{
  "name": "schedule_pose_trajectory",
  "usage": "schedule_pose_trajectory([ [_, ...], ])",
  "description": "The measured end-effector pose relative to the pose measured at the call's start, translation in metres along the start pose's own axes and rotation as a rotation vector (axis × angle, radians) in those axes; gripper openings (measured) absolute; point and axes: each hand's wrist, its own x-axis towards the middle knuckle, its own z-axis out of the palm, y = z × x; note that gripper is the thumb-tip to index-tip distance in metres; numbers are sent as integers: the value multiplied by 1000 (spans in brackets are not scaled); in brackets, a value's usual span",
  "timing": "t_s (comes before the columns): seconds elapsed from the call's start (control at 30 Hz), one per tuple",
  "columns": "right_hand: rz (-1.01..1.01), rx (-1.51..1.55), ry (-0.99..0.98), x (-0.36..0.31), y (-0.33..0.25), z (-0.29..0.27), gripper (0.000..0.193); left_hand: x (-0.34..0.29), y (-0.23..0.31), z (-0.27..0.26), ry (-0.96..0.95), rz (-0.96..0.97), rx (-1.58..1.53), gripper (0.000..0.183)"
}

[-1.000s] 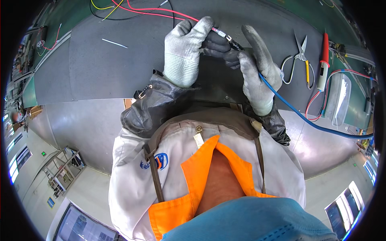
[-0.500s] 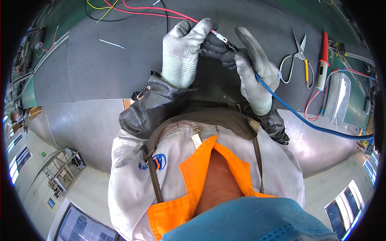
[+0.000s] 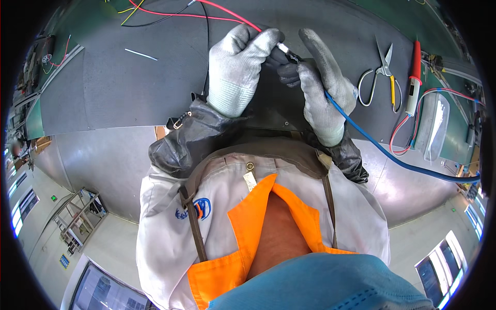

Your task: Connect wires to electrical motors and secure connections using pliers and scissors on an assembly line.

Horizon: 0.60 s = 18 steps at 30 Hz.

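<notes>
Both my hands wear grey-white gloves with dark fingers and meet above the dark work mat (image 3: 144,98). My left hand (image 3: 235,67) is closed, pinching a thick red wire (image 3: 248,24) between thumb and fingers. A short white sleeve (image 3: 282,47) sticks out of that pinch on the right, towards a small black piece (image 3: 294,57) by the right fingertips. I cannot make out whether they join. My right hand (image 3: 330,90) curls around the end of a blue hose or cable (image 3: 382,150), with one finger raised. Its grip is partly hidden.
To the right lie yellow-handled scissors (image 3: 383,72), a red-and-white stick-shaped tool (image 3: 415,70) with red and blue leads, and a clear plastic box (image 3: 433,126) holding white strips. A thin white strip (image 3: 141,54) rests at left. Yellow wires (image 3: 129,14) and a black wire (image 3: 207,46) lie further off.
Both hands have shifted slightly left together, still holding the red wire and the blue hose or cable. The loose wires moved a little, the black one now running down towards my left wrist.
</notes>
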Motion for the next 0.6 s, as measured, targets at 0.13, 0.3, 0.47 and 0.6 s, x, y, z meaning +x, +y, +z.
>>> schedule_pose_trajectory([
  [0.13, 98, -8, 16, 2, 2, 1, 46, 1, 5, 2, -48, -52, 51, 16],
  [0.3, 97, 50, -319, 20, 12, -30, 57, 4, 11, -14, -206, -288, -304, 3],
  [0.47, 61, -772, 209, 28, 46, -168, 52, 24, 0, -33, -71, -197, -157, 34],
  [0.6, 344, -1316, 187, -7, 125, -285, 33, 25, 17, -56, -136, -227, 165, 31],
])
